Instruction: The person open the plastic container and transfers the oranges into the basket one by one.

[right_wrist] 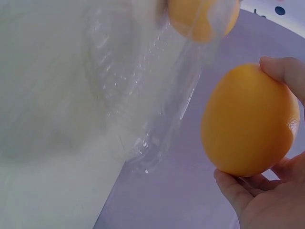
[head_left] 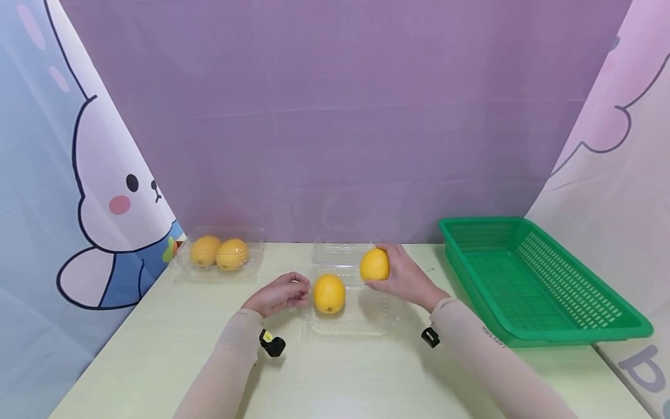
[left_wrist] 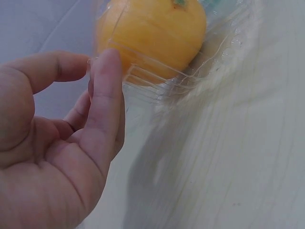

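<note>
An open clear plastic clamshell box (head_left: pixel 348 333) sits on the table in front of me, its lid (head_left: pixel 340 254) folded back behind it. One orange (head_left: pixel 329 294) lies in the box's left side. At the box's left edge my left hand (head_left: pixel 280 293) pinches the plastic rim between thumb and fingers, close beside that orange (left_wrist: pixel 152 33). My right hand (head_left: pixel 405 276) grips a second orange (head_left: pixel 374 265) above the right part of the box. Thumb and fingers hold this orange (right_wrist: pixel 250 119) from opposite sides in the right wrist view.
At the back left stands another clear plastic box (head_left: pixel 253 270) with two oranges (head_left: pixel 232 254) in it. A green plastic basket (head_left: pixel 544 334) occupies the table's right side. Behind the table hangs a purple cloth (head_left: pixel 335 116).
</note>
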### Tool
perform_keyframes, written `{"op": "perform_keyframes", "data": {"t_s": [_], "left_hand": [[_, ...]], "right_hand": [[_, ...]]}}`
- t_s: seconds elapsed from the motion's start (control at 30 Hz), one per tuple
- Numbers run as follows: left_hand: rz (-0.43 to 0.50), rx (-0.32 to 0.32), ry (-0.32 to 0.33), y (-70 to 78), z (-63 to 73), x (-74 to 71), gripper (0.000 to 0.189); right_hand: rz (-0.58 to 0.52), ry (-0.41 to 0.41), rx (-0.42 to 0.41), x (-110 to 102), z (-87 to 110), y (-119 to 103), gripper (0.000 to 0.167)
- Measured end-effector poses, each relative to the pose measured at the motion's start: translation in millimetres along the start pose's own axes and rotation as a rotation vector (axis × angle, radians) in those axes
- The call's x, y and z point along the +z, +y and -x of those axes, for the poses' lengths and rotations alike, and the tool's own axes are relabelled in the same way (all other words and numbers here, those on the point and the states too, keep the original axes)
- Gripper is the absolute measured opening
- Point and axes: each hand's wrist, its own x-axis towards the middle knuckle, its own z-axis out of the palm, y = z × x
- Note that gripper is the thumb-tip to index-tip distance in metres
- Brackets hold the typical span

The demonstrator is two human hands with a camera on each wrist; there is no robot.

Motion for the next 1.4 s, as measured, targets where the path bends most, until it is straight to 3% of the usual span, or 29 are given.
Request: {"op": "perform_keyframes", "data": {"t_s": [0.73, 1.4], "left_hand": [[0.017, 0.000, -0.006, -2.2, 0.9, -3.4, 0.025], [0.034, -0.009, -0.026, -3.8, -3.7, -4.5, 0.025]], "right_hand": [[-0.001, 0.038, -0.005, -19, -7.0, 0, 0.085], [0.031, 0.093, 0.023, -68, -14.9, 10, 0.085]]}}
